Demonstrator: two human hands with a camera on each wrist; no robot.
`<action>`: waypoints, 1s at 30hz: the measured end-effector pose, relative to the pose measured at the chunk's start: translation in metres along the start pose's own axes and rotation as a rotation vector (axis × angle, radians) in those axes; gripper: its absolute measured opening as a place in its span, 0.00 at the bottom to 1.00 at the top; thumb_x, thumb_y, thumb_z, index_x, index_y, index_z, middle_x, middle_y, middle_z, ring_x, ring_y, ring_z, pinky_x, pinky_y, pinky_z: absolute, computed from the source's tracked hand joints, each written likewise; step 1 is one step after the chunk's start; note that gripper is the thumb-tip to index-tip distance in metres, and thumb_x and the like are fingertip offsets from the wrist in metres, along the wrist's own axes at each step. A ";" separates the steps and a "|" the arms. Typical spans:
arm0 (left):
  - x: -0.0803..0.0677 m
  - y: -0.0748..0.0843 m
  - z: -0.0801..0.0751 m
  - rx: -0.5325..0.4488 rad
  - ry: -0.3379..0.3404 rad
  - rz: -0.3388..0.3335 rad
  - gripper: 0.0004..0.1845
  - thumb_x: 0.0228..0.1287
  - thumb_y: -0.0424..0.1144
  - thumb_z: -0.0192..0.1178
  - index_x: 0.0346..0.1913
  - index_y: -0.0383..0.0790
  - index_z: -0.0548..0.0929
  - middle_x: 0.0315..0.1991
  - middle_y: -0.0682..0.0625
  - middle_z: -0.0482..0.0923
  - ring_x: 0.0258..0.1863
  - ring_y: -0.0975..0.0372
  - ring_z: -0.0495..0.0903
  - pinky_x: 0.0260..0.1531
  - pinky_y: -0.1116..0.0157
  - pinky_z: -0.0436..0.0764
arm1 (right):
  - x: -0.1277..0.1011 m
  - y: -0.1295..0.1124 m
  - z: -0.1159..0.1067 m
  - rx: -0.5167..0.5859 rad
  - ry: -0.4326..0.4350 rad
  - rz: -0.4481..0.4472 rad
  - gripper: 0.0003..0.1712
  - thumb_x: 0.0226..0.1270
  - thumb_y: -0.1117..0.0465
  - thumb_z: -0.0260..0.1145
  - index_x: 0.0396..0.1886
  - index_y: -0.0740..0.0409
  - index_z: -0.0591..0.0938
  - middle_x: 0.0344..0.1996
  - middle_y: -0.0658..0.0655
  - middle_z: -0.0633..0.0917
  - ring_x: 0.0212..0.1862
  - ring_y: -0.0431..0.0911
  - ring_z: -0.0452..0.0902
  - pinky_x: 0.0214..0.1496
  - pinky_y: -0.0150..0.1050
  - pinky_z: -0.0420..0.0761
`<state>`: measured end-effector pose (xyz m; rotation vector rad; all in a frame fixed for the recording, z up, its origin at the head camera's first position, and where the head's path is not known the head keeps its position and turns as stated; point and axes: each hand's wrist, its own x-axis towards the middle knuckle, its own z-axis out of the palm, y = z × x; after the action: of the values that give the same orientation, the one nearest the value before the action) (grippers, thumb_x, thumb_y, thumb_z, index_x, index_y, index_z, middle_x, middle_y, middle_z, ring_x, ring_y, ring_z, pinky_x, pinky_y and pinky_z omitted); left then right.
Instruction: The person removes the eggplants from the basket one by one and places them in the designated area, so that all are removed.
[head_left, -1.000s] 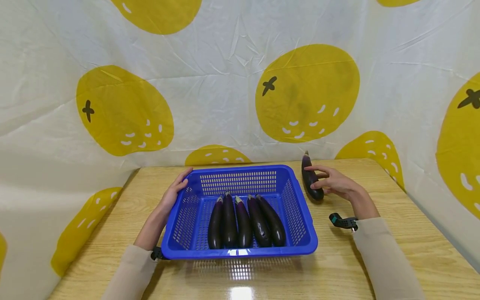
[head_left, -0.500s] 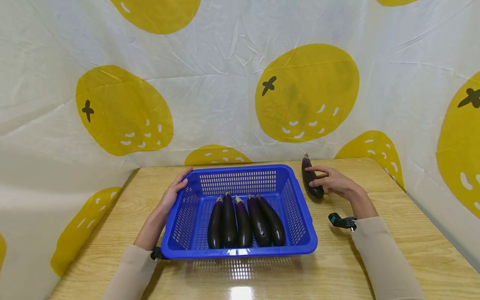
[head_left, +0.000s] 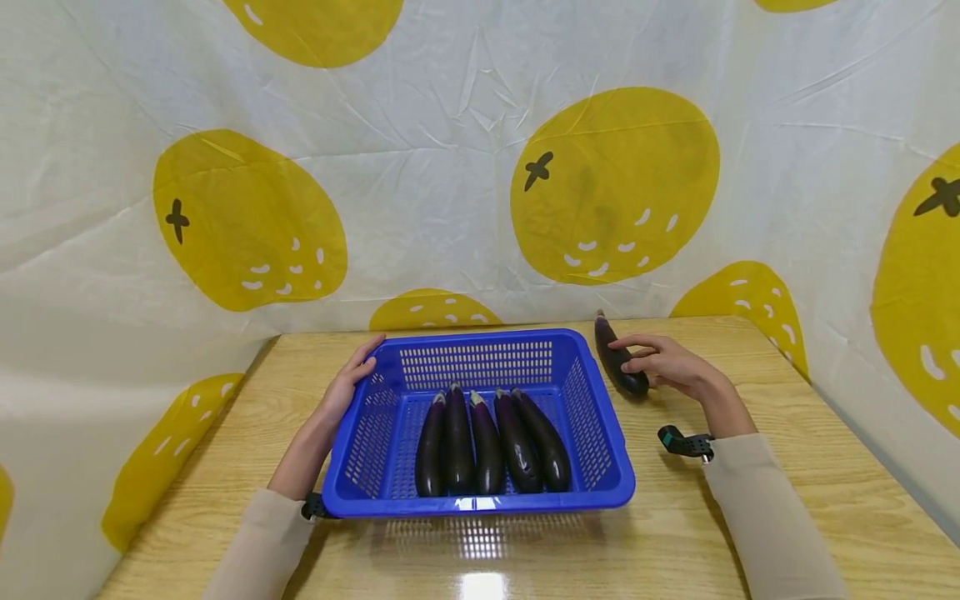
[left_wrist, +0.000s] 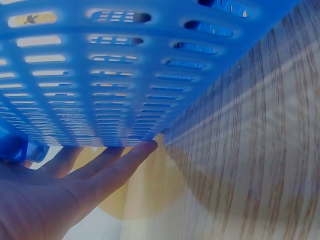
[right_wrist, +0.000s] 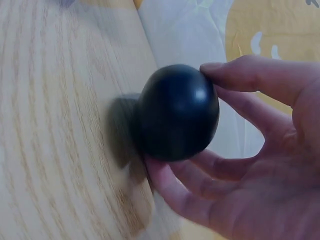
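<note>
your right hand (head_left: 670,364) grasps the eggplant (head_left: 617,358) near the table's far edge; your left hand (head_left: 347,385), fingers straight, rests against the basket (head_left: 600,433).

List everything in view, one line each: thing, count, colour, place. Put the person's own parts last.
basket: one, blue plastic with slotted walls, middle of the table.
eggplants in the basket: five, dark purple, side by side on the basket floor, stems pointing away from the person.
loose eggplant: one, dark purple, on the table just right of the basket, in the right hand's grasp.
table: one, light wood grain, glossy near the front edge.
backdrop cloth: one, white with big yellow fruit prints, behind and beside the table.
left hand: fingers straight, resting on the basket's left rim.
right hand: fingers and thumb curled round the loose eggplant.
sleeves: two, beige.
</note>
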<state>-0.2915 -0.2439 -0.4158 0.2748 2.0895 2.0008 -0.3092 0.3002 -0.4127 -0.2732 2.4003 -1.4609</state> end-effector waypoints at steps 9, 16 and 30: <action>0.000 0.000 0.000 0.000 0.001 -0.006 0.29 0.87 0.48 0.33 0.84 0.58 0.48 0.85 0.50 0.43 0.81 0.51 0.50 0.67 0.64 0.61 | 0.001 -0.001 -0.002 -0.075 0.022 0.029 0.40 0.69 0.58 0.70 0.77 0.58 0.66 0.72 0.79 0.63 0.60 0.63 0.73 0.46 0.40 0.78; -0.001 -0.001 -0.001 0.000 -0.004 -0.005 0.29 0.87 0.48 0.32 0.85 0.59 0.47 0.85 0.51 0.42 0.81 0.50 0.51 0.69 0.62 0.63 | -0.001 -0.001 -0.001 -0.001 -0.009 0.014 0.40 0.71 0.62 0.67 0.79 0.58 0.63 0.71 0.76 0.65 0.50 0.54 0.72 0.39 0.40 0.80; 0.000 -0.002 -0.001 -0.003 -0.006 0.007 0.29 0.87 0.48 0.32 0.85 0.57 0.47 0.85 0.51 0.42 0.82 0.51 0.48 0.73 0.58 0.57 | -0.002 -0.004 -0.003 -0.089 0.010 -0.002 0.40 0.69 0.59 0.70 0.78 0.57 0.65 0.71 0.78 0.66 0.51 0.56 0.74 0.37 0.40 0.80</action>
<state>-0.2921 -0.2454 -0.4177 0.2874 2.0839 2.0044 -0.3078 0.3015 -0.4077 -0.2899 2.4777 -1.3621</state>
